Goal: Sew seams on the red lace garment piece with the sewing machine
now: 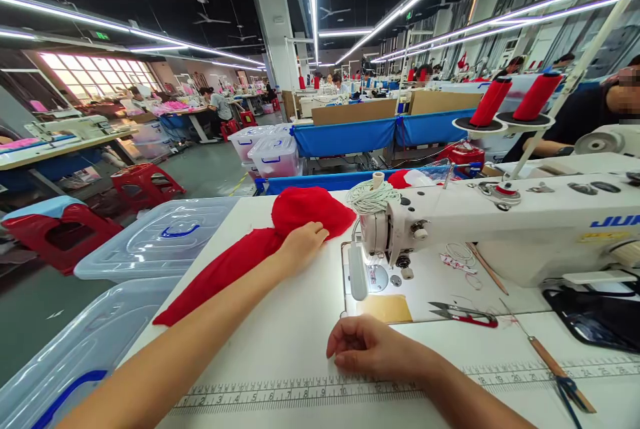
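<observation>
I noted the left hand (pixel 303 240) lay flat, gripping nothing, on the red fabric (pixel 260 242) left of the sewing machine (pixel 500 222); right hand (pixel 370 347) curled empty; cloth judged light, limp, best pinched at an edge.

Red fabric (pixel 280 236) lies at frame centre on a white table (pixel 280 342), beside a white sewing machine (pixel 500 222) and two red thread cones (pixel 515 99) at upper right.
</observation>
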